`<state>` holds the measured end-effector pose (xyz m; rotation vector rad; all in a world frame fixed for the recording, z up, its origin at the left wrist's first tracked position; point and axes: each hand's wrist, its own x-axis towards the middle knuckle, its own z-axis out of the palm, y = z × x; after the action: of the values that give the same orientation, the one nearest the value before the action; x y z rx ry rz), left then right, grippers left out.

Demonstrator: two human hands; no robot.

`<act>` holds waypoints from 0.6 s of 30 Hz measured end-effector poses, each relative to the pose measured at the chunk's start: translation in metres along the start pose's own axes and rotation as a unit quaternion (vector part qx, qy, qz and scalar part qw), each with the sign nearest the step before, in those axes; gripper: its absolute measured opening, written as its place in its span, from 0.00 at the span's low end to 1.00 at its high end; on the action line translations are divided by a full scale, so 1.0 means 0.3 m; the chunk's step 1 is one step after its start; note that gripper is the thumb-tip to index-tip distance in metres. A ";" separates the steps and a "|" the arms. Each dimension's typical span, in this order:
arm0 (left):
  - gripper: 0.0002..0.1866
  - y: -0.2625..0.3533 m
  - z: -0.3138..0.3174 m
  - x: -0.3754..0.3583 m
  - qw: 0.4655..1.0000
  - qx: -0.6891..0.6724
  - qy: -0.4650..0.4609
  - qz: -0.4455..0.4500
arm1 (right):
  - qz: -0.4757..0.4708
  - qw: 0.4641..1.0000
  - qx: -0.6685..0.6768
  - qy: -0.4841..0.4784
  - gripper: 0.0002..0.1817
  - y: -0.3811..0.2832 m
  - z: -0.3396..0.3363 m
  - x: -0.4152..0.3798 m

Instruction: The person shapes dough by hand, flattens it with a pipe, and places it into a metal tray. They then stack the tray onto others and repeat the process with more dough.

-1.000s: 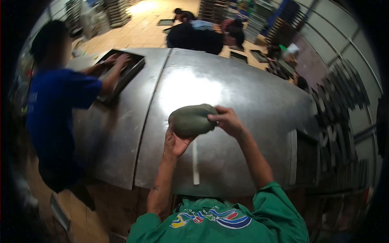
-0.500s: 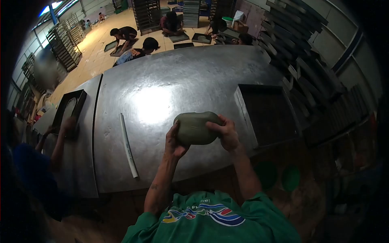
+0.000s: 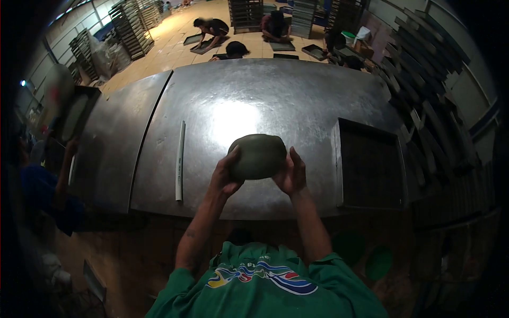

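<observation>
A big shiny metal bench (image 3: pixel 275 90) carries a long white stick (image 3: pixel 180 160) on the left and a dark square tray (image 3: pixel 370 165) on the right.

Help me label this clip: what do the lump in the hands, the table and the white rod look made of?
Lump: grey-green, matte, smooth and rounded, probably moist clay or dough. Table: sheet metal, likely steel, with bright glare and a seam. Rod: white, thin and straight, possibly plastic pipe; it cannot be told for sure.

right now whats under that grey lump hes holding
The grey lump is held up between the left hand and right hand. Bare shiny metal table shows around it; the patch directly beneath is covered.
</observation>
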<state>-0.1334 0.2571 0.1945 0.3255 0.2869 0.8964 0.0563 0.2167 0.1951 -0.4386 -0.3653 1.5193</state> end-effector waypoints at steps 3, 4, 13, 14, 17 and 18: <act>0.22 0.096 0.042 0.064 0.995 0.097 0.020 0.017 | 0.090 0.988 -0.101 0.071 0.20 -0.019 0.017 0.069; 0.23 0.122 0.035 0.079 0.982 0.181 0.044 0.012 | 0.082 0.973 -0.204 0.064 0.23 -0.102 0.043 0.090; 0.27 0.292 -0.588 0.391 0.841 0.389 0.369 -0.066 | 0.146 0.853 -0.379 0.328 0.42 0.004 -0.484 0.371; 0.23 0.359 -0.831 0.477 0.883 0.372 0.277 -0.066 | 0.139 0.834 -0.393 0.360 0.44 0.020 -0.502 0.328; 0.23 0.338 -0.722 0.571 0.902 0.385 0.184 -0.066 | 0.158 0.904 -0.168 0.360 0.44 0.160 -0.473 0.246; 0.27 0.297 -0.635 0.620 0.884 0.431 0.167 -0.079 | 0.146 0.916 -0.109 0.359 0.42 0.207 -0.448 0.241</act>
<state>-0.1584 0.4870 0.0356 0.9587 1.0287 0.6132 0.0700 0.2824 0.0448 -1.2258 0.1216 1.4885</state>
